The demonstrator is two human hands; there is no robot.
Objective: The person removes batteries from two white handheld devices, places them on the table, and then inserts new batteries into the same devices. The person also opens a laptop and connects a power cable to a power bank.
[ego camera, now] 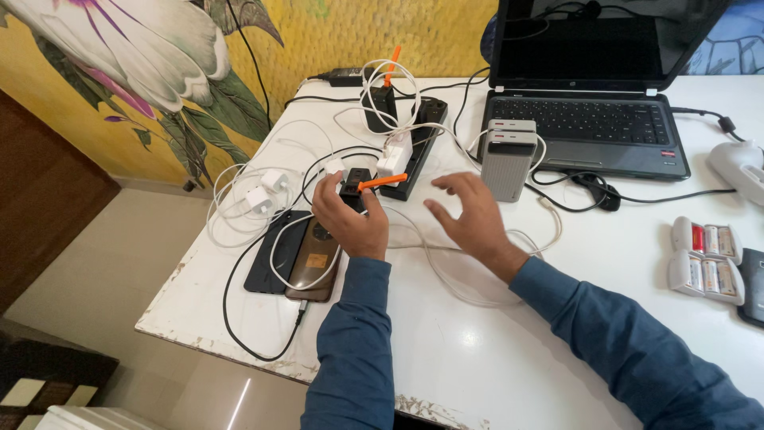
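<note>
Adapter: small black plastic plug adapter with orange lever, pinched in left hand; steady it squarely
Right hand: fingers spread, empty, above white bench; clear of cables

— Left hand?
— Raised near the table's left edge, fingers curled shut around something small, thumb up top, wrist bent forward, blue sleeve running straight back to the near edge.
— And the right hand?
— Hovering open just beside it, palm down, fingers spread and slightly hooked, gripping nothing; forearm in blue sleeve angling off toward the near right corner.
</note>
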